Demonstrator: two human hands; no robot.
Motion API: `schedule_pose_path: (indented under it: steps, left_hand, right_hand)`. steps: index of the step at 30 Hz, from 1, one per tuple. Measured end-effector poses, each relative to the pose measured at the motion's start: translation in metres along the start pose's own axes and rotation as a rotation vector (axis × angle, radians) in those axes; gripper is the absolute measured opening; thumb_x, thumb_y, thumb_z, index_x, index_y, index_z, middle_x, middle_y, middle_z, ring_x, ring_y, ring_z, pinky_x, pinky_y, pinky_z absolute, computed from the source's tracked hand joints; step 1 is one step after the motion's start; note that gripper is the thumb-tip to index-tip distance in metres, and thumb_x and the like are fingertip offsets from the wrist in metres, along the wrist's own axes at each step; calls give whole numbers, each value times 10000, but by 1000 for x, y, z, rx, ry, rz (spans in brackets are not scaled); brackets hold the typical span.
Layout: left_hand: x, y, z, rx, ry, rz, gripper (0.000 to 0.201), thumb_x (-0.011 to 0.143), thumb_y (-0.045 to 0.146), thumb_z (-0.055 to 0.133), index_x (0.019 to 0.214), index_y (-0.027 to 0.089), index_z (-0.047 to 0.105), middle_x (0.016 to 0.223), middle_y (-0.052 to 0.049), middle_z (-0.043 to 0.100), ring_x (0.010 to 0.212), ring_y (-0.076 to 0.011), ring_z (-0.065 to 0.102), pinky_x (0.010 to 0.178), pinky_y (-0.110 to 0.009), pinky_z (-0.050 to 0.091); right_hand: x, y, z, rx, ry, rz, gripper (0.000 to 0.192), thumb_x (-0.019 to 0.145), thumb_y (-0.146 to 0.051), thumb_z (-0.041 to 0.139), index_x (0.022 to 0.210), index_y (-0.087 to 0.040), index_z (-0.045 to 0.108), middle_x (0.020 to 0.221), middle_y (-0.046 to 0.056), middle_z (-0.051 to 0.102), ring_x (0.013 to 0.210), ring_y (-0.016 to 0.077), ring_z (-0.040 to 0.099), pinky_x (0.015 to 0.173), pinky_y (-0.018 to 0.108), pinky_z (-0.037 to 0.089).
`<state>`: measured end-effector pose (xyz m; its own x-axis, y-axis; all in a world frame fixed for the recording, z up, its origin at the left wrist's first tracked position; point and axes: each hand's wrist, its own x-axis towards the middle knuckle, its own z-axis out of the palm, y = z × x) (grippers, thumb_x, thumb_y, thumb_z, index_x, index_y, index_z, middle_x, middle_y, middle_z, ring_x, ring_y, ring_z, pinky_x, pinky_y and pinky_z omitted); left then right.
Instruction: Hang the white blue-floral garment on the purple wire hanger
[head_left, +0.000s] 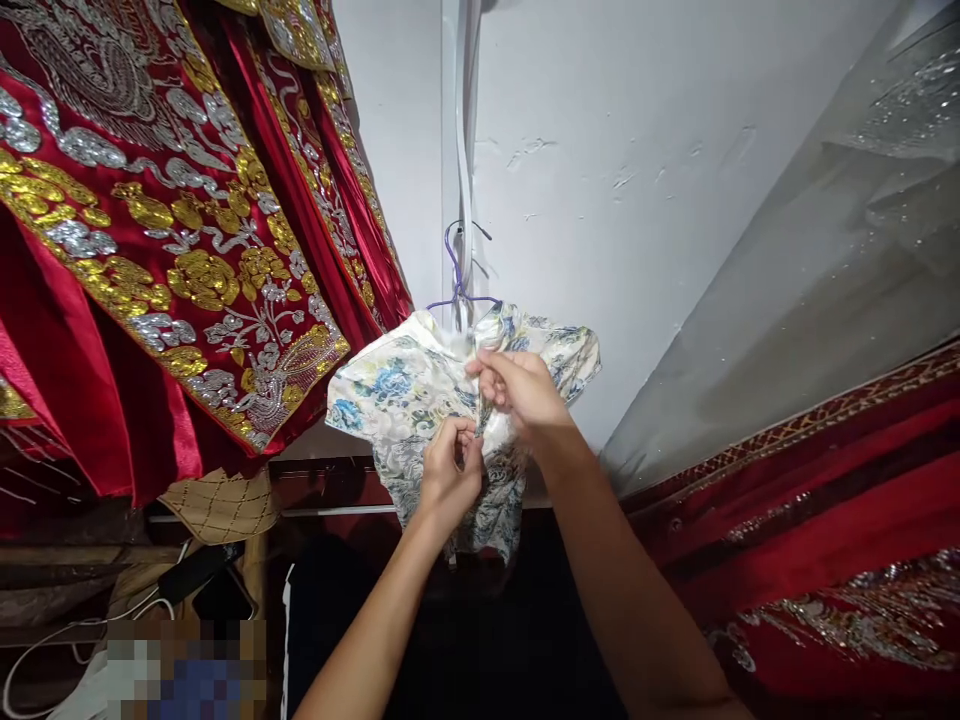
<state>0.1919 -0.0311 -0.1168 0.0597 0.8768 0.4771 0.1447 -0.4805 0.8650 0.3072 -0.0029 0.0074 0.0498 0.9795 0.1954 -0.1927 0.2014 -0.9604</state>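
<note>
Both hands pinch the front of a small floral brocade dress (405, 400) hanging on a purple hanger (455, 285) against the white wall (637, 150): left hand (450, 470) lower, right hand (517, 385) near the collar. The fabric looks light, soft and slippery, best held at its seams.

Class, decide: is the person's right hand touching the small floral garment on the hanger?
Touching. The head view shows the right hand pinching the floral garment near its collar.

Red robes with gold and silver embroidery (172, 240) hang left, a white wall (637, 150) behind
</note>
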Motion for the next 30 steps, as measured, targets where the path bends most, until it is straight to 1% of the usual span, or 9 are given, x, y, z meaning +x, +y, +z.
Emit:
schedule_pose_path:
  steps: [5,8,11,15,19,22,25,28,30]
  left_hand:
    - [11,9,-18,85,-109,94,49,921,228,576,966,211,588,805,-4,577,744,-161,571,721,-285,458]
    - [32,36,-38,68,-122,205,273,941,247,591,1213,227,582,919,-29,654,856,-184,620,810,-311,475]
    - [59,69,-55,64,-24,331,423,995,263,531,1416,249,497,1049,-52,671,918,-178,635,834,-312,489]
    - [89,98,-64,288,11,496,205,1011,282,517,1075,181,684,964,-47,692,878,-168,631,821,-303,485]
    - [102,106,-73,442,77,588,199,1012,269,511,951,166,669,899,-44,683,850,-166,627,819,-300,484]
    - [110,96,-100,333,274,527,177,997,279,546,960,174,684,901,-36,681,838,-149,624,799,-276,486]
    - [115,67,-141,-26,480,370,115,939,266,642,932,163,694,835,-11,645,757,-107,599,726,-215,486]
    - [105,25,-164,-614,647,37,85,913,190,666,847,144,636,695,38,544,616,-51,528,631,-136,467]
    - [85,-3,-159,-874,727,-201,159,950,174,607,796,150,571,663,47,523,573,-37,513,611,-108,478]
  right_hand:
    - [7,-15,9,-13,-26,-96,264,840,-370,633,691,-154,652,469,-20,547,409,64,429,395,182,253]
    - [-6,-11,15,-36,-52,-111,259,858,-365,591,685,-175,627,446,-30,537,386,68,408,400,191,273]
    - [-17,-14,20,-100,-75,-145,271,883,-331,560,663,-180,610,428,-30,533,390,75,425,425,200,309]
    - [-15,-20,22,-150,-107,-203,291,913,-356,561,689,-181,625,436,-31,542,392,77,426,430,205,295]
    - [-3,7,13,-208,-106,-158,324,897,-426,589,704,-174,653,435,-41,521,388,81,400,433,223,287]
    - [-2,46,6,-268,-66,-18,326,852,-407,605,631,-170,649,398,-46,479,381,91,382,437,241,290]
    - [-13,74,3,-262,-68,26,337,848,-404,586,606,-177,643,390,-42,466,397,105,400,454,251,302]
    - [-33,84,7,-229,-84,-19,329,867,-389,569,620,-186,646,409,-40,473,417,111,414,476,260,318]
    - [-48,89,13,-183,-66,-9,311,877,-378,572,638,-193,645,425,-42,476,417,110,407,477,262,313]
